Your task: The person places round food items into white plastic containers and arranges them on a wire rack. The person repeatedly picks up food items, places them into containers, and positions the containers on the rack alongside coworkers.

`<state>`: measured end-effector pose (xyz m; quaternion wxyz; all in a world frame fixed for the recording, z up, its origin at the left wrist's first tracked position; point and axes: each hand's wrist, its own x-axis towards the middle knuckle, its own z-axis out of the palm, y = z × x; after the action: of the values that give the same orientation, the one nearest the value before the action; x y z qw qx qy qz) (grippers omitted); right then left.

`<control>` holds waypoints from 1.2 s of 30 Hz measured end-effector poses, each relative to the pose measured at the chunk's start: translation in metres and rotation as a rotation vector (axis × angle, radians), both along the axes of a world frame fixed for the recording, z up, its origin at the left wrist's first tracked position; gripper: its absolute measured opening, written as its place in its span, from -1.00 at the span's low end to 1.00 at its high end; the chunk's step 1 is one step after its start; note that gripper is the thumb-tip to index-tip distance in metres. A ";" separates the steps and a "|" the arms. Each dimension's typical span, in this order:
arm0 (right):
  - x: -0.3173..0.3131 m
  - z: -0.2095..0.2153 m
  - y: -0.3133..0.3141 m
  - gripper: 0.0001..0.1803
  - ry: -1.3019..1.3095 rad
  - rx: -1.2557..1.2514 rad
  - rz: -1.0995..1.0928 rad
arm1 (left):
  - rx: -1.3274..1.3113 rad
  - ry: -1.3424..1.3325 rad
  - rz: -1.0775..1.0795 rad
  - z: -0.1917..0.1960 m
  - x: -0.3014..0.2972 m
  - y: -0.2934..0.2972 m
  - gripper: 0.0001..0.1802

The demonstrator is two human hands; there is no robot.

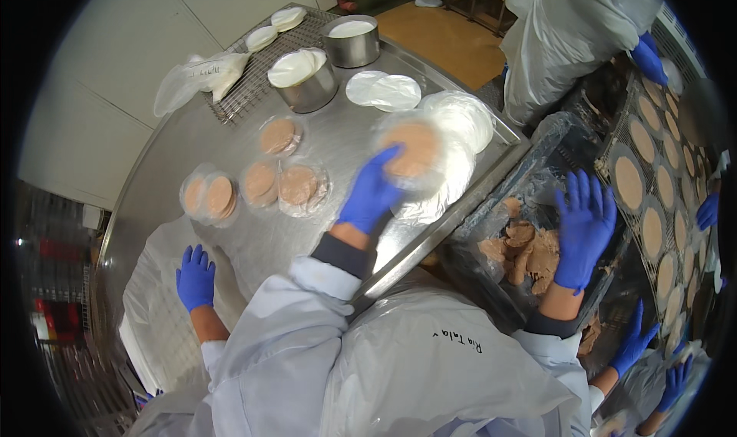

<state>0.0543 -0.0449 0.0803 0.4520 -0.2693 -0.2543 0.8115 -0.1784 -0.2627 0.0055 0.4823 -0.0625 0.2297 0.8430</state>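
Far left: 1 co-worker's blue-gloved hand (196,277), fingers spread, near the edge of the steel tabletop (345,141). Up the tabletop, 1 clear plastic bag (206,76) with pale contents, partly on 1 wire rack (239,98). 2 small piles of white discs (262,38) at the rack's far end.

Middle-left: 5 tan patty piles (221,197) on clear film: 2 side by side at left, then 3 grouped close together. Layers per pile not countable. Behind these, 2 metal pots (307,98), both with white round material at the top.

Centre: left hand (370,195), blue glove, holds 1 tan patty (414,151) on film above the tabletop; thumb on top, other fingers mostly hidden, motion blur. Beyond it, 2 overlapping white rounds (384,90); right beside it, shiny round sheets (464,122) overlapping, count unclear.

Right: 1 lined bin (551,141) with tan meat chunks (530,257), several, edges merge. Right hand (586,226), blue glove, fingers wide apart over the bin, slightly blurred.

Far right: mesh tray (612,147) with 10+ flat tan rounds (628,182), exact count lost at the rim. 4 more co-worker gloves (649,57) around it.
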 end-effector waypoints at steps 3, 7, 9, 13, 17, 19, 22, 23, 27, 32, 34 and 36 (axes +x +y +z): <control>0.030 -0.001 0.025 -0.25 0.045 -0.099 -0.314 | -0.166 0.217 0.530 0.005 -0.044 -0.067 -0.60; 0.051 0.015 0.038 -0.22 0.227 -0.154 -0.509 | -0.220 0.313 0.686 -0.042 -0.095 -0.067 -0.67; 0.080 -0.007 0.063 -0.27 0.405 -0.166 -0.361 | -0.086 0.480 0.353 -0.034 -0.052 -0.003 -0.78; 0.097 -0.011 0.053 -0.32 0.405 -0.145 -0.397 | -0.076 0.676 -0.005 -0.007 0.081 0.155 -0.79; 0.079 -0.001 0.013 -0.50 0.157 -0.091 -0.621 | 0.262 0.487 -0.493 0.028 0.168 0.227 -0.63; 0.083 -0.017 0.005 -0.52 0.002 0.051 -0.627 | 0.424 0.251 -0.627 0.026 0.197 0.238 -0.59; 0.098 -0.024 -0.001 -0.57 -0.096 -0.013 -0.732 | 0.234 0.145 -0.785 0.004 0.191 0.217 -0.54; 0.098 -0.010 -0.003 -0.59 -0.076 0.025 -0.718 | 0.135 0.163 -0.730 0.002 0.185 0.208 -0.51; 0.115 0.035 0.026 -0.60 -0.013 0.198 -0.660 | 0.135 0.113 -0.724 -0.004 0.174 0.211 -0.51; 0.103 0.023 0.033 -0.55 0.084 -0.029 -0.285 | 0.255 0.143 -0.695 0.025 0.160 0.207 -0.50; 0.096 0.015 -0.001 -0.55 0.067 -0.035 -0.175 | 0.319 0.238 -0.672 0.020 0.149 0.202 -0.48; 0.102 0.017 0.000 -0.55 0.068 0.042 -0.218 | 0.223 0.107 -0.625 0.024 0.138 0.204 -0.49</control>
<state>0.1566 -0.0446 0.0970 0.5515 -0.2580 -0.2250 0.7607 -0.0400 -0.0586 0.0300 0.7085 0.1086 0.1690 0.6765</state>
